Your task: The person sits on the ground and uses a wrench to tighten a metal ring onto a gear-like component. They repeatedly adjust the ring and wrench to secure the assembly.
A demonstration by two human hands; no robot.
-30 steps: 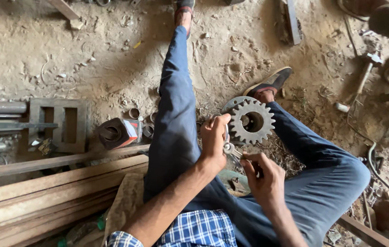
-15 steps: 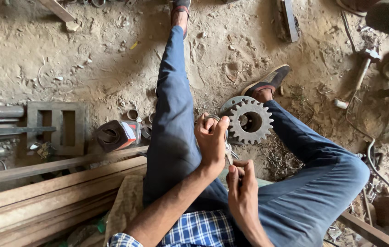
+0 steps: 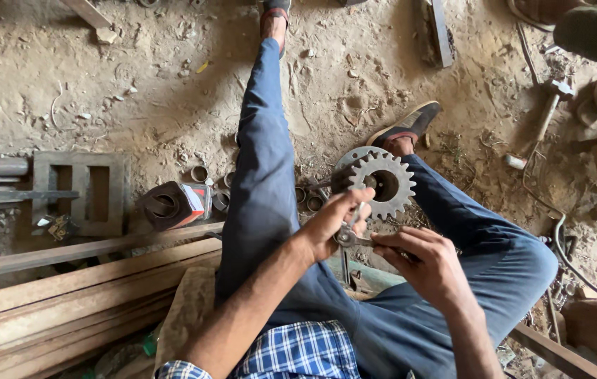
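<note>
Head view of a person seated on a dirt floor (image 3: 137, 63), legs in blue trousers spread to either side of the work. The left hand (image 3: 333, 221) is curled, its fingertips pinched on the upper end of a small metal tool (image 3: 348, 235), seemingly a pair of pliers or a like jointed piece; its exact kind cannot be told. The right hand (image 3: 425, 263) is likewise curled, thumb and fingers closed on the same tool from the other side, so that both hands meet over it. Just beyond the hands, between the legs, lies a toothed steel gear (image 3: 383, 184) with a round central bore, resting upon a flat metal disc on the floor, near the sandalled right foot (image 3: 405, 130). To the left of the left leg lie a dark cylindrical can (image 3: 172, 205), several short metal rings (image 3: 200, 173), a rectangular metal frame (image 3: 81, 193), and long wooden planks (image 3: 67, 288). A hammer (image 3: 541, 123) lies well apart at upper right.
</note>
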